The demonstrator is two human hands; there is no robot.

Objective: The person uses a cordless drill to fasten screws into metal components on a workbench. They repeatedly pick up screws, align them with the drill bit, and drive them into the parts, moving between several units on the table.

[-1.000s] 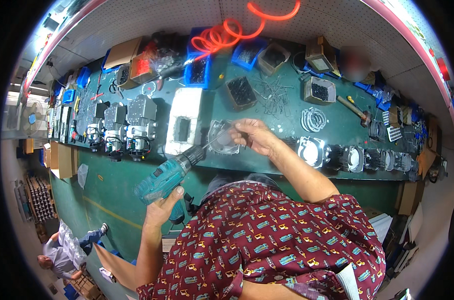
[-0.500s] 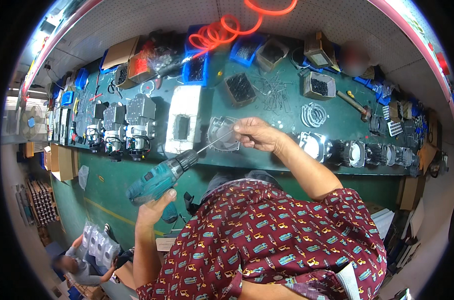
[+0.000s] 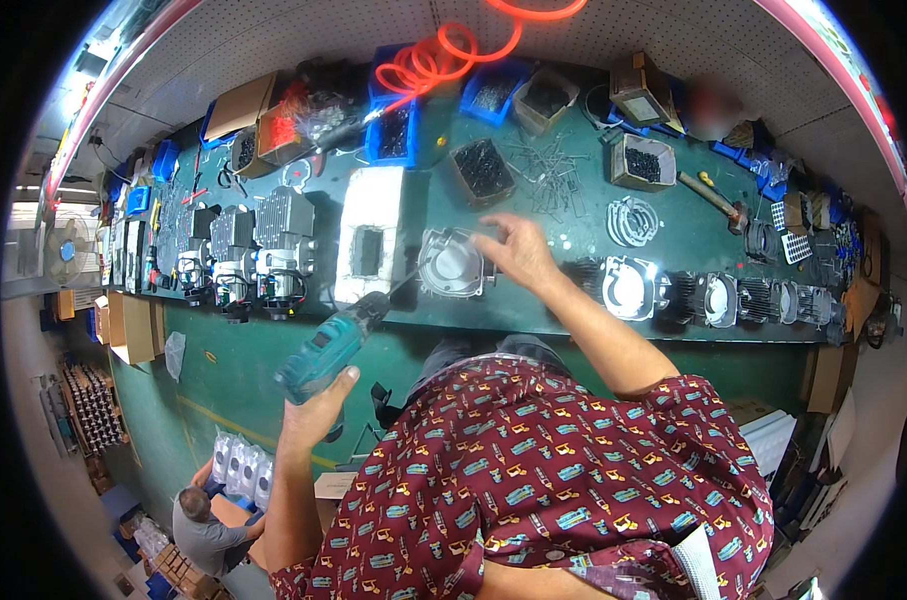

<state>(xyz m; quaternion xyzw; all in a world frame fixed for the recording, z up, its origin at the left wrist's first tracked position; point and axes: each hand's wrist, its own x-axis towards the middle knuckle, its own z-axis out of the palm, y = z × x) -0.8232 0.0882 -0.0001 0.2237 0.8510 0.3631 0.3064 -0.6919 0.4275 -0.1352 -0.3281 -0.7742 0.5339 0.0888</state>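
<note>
The drill (image 3: 332, 350) is teal, sitting in the left hand (image 3: 317, 410), with its bit angled up and right toward the round metal cover (image 3: 451, 264) at the near edge of the green desk (image 3: 574, 215). The left grip is wrapped around the drill's handle from below, thumb up by the body. The right hand (image 3: 519, 252) rests on the cover's right rim, fingers spread and loosely curled over it, so that grip is fairly wide and not really clamped on anything.

Compared with half a second back, the drill has dropped a bit nearer and the tip looks closer to the cover's left edge. The right hand has flattened out over the cover instead of pinching at it, and the cover looks like it's lying flatter on the desk.

Just left of the cover there's a white foam block (image 3: 372, 245), then a row of grey engines (image 3: 244, 250) further left. To the right, more round finned parts (image 3: 629, 288) line the near edge. On the far side: blue bins (image 3: 394, 135), a coiled orange hose (image 3: 444, 55) and a pile of loose screws (image 3: 549, 175). Down at the lower left, another person (image 3: 209, 515) crouches on the floor.
</note>
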